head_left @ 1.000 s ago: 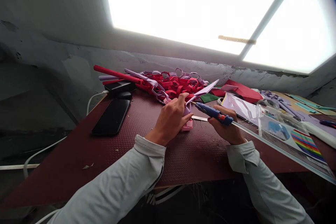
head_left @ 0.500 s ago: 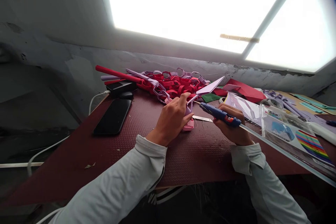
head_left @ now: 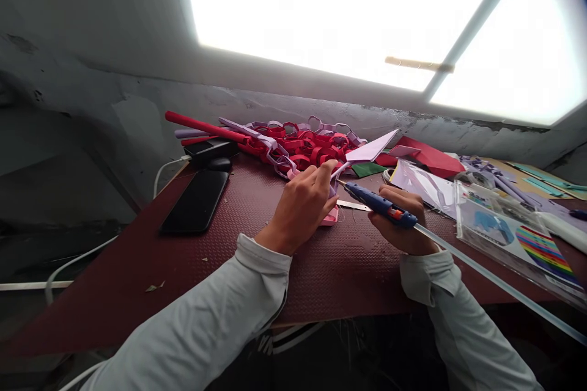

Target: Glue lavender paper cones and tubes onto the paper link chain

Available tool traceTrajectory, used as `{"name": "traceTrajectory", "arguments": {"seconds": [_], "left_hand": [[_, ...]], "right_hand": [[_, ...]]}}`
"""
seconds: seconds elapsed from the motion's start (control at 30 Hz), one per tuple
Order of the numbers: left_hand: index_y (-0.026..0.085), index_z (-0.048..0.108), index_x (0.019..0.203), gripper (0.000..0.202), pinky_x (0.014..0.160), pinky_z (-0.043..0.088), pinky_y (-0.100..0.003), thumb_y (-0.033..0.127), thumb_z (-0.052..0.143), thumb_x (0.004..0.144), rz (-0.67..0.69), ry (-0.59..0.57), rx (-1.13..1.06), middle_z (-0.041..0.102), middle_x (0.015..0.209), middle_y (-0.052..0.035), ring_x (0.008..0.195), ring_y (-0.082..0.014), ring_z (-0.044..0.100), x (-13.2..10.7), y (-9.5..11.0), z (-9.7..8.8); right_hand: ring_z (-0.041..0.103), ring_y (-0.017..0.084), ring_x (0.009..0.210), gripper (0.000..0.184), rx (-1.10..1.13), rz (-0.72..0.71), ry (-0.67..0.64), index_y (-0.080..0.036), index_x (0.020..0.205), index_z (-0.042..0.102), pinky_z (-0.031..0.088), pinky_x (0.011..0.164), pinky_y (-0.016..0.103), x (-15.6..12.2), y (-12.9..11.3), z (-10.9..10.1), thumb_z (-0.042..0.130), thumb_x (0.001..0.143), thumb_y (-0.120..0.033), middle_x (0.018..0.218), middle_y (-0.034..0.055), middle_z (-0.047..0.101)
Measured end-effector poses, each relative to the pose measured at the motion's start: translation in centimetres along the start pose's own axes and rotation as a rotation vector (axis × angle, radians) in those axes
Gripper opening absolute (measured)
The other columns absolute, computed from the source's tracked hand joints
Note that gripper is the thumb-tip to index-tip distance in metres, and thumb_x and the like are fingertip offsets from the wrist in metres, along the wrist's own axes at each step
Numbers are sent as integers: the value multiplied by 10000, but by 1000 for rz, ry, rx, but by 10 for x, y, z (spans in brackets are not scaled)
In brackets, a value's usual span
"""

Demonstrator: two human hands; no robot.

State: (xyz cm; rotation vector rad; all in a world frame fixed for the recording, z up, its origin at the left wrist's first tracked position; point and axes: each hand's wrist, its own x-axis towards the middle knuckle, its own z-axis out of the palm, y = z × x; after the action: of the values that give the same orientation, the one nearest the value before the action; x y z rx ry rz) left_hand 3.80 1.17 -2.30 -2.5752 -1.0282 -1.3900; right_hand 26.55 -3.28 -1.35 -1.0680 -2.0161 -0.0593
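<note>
A person's left hand (head_left: 298, 211) has its thumb and index finger closed on lilac paper (head_left: 371, 149), though the exact pinch is partly hidden. The right hand's (head_left: 398, 214) fingers are wrapped around a blue glue gun (head_left: 380, 203); the trigger cannot be seen. The gun's nozzle points at the paper just beside the left fingertips; whether it touches cannot be told.

The step in hand looks like putting glue on the paper. The next move seems to call for a steady left pinch and a small, careful shift of the nozzle, clear of the skin.

The lilac paper is narrow at the fingertips and widens beyond them into a flat, pointed flap. Just below those fingertips is a pink paper link (head_left: 331, 216); beyond them lies a heap of red and lilac paper chains (head_left: 312, 146).
</note>
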Motion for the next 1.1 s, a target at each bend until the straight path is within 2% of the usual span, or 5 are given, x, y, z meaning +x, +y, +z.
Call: {"name": "traceTrajectory", "arguments": {"seconds": [0.6, 0.7, 0.8, 0.93, 1.1], "left_hand": [[197, 436, 1377, 629, 878, 547, -346, 194, 792, 859, -38, 22, -55, 678, 1092, -81, 995, -223, 678, -1, -2, 1], [199, 471, 1344, 610, 831, 544, -325, 191, 814, 839, -86, 42, -127, 684, 1056, -62, 929, -204, 682, -1, -3, 2], [204, 507, 1303, 600, 812, 546, -312, 191, 844, 807, -154, 64, -227, 695, 1012, -35, 893, -189, 686, -1, -4, 3], [199, 548, 1251, 555, 815, 558, -311, 201, 856, 790, -247, 92, -368, 717, 999, -31, 888, -183, 705, 0, -7, 6], [187, 576, 1216, 536, 839, 561, -319, 221, 870, 768, -353, 111, -473, 732, 999, -43, 919, -189, 714, 3, -9, 7]], "right_hand": [[349, 140, 544, 291, -89, -7, 94, -250, 668, 371, 270, 549, 320, -2, 3, -4, 621, 780, -151, 635, -30, 379], [367, 148, 558, 291, -102, -2, 180, -250, 671, 387, 291, 559, 328, -5, 2, -11, 637, 799, -173, 653, -22, 396], [477, 177, 631, 199, -182, 42, 243, -245, 730, 487, 379, 620, 347, -17, 1, -28, 657, 824, -200, 740, 10, 501], [605, 236, 806, 82, -421, 139, 77, -235, 886, 599, 459, 704, 372, -51, 24, -60, 665, 850, -269, 982, 79, 611], [629, 248, 780, 161, -564, 408, -198, -208, 904, 642, 506, 717, 389, -94, 87, -96, 616, 859, -361, 959, 95, 572]]}}
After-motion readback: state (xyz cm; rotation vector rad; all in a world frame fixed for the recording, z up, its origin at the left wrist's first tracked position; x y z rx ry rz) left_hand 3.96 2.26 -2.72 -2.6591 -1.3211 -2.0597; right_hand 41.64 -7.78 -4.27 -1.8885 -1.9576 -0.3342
